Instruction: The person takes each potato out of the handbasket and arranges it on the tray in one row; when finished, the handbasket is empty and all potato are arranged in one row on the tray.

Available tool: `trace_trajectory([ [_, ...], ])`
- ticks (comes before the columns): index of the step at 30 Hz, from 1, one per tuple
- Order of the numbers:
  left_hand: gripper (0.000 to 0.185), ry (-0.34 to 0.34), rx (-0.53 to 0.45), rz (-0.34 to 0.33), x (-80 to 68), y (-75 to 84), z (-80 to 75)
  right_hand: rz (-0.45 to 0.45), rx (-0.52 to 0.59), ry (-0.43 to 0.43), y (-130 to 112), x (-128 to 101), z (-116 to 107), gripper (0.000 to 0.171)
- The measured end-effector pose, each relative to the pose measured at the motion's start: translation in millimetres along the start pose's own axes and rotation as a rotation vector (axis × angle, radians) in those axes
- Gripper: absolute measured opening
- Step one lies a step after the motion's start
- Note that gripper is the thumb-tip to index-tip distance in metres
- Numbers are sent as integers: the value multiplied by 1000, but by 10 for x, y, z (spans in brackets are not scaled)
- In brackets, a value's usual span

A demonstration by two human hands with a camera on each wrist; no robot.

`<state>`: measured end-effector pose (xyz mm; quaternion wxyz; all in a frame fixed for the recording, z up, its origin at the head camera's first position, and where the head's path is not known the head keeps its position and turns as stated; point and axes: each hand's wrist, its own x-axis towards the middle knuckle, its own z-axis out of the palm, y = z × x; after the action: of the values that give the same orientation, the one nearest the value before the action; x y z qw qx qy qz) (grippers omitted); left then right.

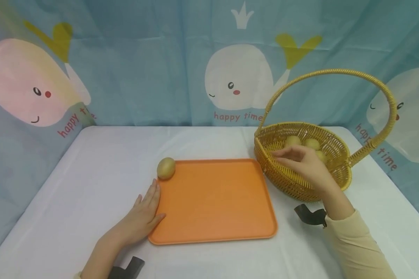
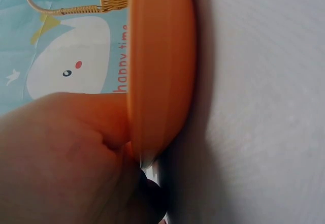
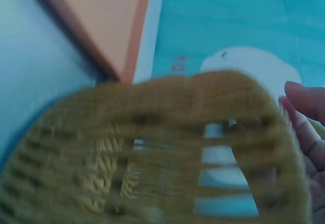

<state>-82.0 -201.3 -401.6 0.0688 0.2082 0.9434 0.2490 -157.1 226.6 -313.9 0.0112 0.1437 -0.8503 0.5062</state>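
Observation:
My left hand (image 1: 141, 215) rests on the left rim of an orange tray (image 1: 216, 201), its fingers straight along the edge and the thumb over the rim. The left wrist view shows the tray's side (image 2: 162, 56) close up, next to the hand. Just beyond my left fingertips, a yellow-brown potato (image 1: 166, 168) sits at the tray's far left corner. My right hand (image 1: 305, 161) is above a woven basket (image 1: 283, 180), thumb and fingers slightly parted, with nothing seen between them. Inside the basket lie potatoes (image 1: 312, 144), partly hidden by that hand.
A tall arched handle (image 1: 342, 71) rises over the basket, which stands close to the tray's right side. White cloth (image 1: 101, 174) covers the table. Behind it hangs a blue printed curtain (image 1: 143, 77). Dark wrist straps (image 1: 310, 215) show at both wrists.

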Motion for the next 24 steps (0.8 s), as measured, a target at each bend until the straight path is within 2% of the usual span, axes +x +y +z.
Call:
trace_trajectory([
  [6, 75, -5, -11, -5, 5, 11, -2, -2, -64, 51, 99, -85, -180, 23],
  [10, 75, -9, -17, -9, 10, 17, -4, 32, -73, 77, 164, -120, -278, 26],
  [15, 75, -9, -17, -7, 17, 16, -6, 61, -135, 109, 279, -137, -403, 27],
  [24, 74, 0, -9, 0, -1, -14, 8, 81, -252, 106, 459, -110, -549, 31],
])
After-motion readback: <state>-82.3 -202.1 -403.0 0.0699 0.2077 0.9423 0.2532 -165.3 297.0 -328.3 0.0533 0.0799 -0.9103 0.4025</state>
